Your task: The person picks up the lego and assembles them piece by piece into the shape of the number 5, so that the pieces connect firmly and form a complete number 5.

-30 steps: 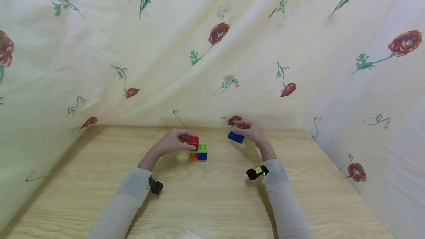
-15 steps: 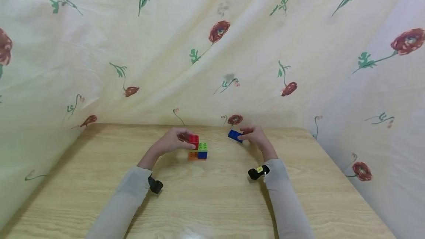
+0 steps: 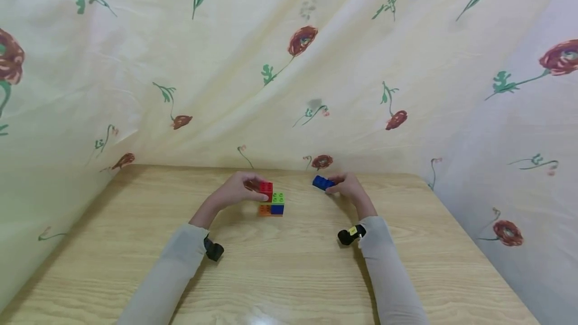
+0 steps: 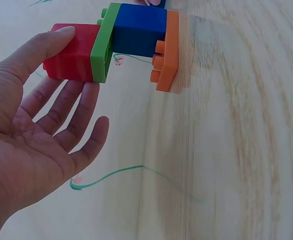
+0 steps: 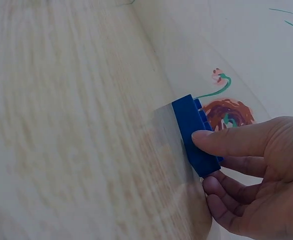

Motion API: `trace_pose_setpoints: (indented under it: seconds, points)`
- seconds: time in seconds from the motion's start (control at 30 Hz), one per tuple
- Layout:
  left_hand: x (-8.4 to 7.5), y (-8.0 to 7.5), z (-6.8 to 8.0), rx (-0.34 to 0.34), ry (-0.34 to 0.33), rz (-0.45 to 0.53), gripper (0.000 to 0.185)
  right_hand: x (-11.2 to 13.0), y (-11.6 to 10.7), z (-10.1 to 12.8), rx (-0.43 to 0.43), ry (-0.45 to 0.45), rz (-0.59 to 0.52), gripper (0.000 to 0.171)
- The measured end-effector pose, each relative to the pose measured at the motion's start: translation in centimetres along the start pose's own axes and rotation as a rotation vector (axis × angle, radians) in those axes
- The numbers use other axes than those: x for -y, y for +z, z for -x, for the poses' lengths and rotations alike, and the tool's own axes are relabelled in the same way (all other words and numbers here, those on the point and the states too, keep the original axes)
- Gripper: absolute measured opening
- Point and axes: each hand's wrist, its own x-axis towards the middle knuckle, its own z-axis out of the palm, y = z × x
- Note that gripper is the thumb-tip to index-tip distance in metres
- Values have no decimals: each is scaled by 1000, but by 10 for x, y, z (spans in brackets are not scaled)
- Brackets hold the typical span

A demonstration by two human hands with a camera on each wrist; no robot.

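A stack of toy bricks stands on the table: an orange plate (image 4: 170, 50) at the bottom, a blue brick (image 4: 139, 27) on it, a flat green plate (image 4: 105, 47) above, and a red brick (image 4: 74, 52) on top. My left hand (image 3: 237, 188) grips the red brick between thumb and fingers. Farther right, my right hand (image 3: 349, 187) pinches a long blue brick (image 5: 195, 135) at its right end, the thumb on its near side. That long brick lies low at the table's far part; whether it touches the surface is hard to tell.
The wooden table (image 3: 280, 270) ends at the back against a pale curtain (image 3: 226, 64) with printed red flowers, which also hangs on both sides. Each wrist carries a small black camera (image 3: 349, 235).
My right hand has come down from above the long blue brick to its right end and taken hold of it. The left hand stays on the red brick.
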Motion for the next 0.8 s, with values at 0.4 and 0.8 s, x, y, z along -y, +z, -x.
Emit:
trace_pose_setpoints:
  seconds: [0.4,0.8]
  points:
    - [-3,-1,3,11,-2,14,38,5,4,9,12,16,44,49]
    - [-5,-1,4,12,-4,20,39,9,8,10,18,-3,89,49]
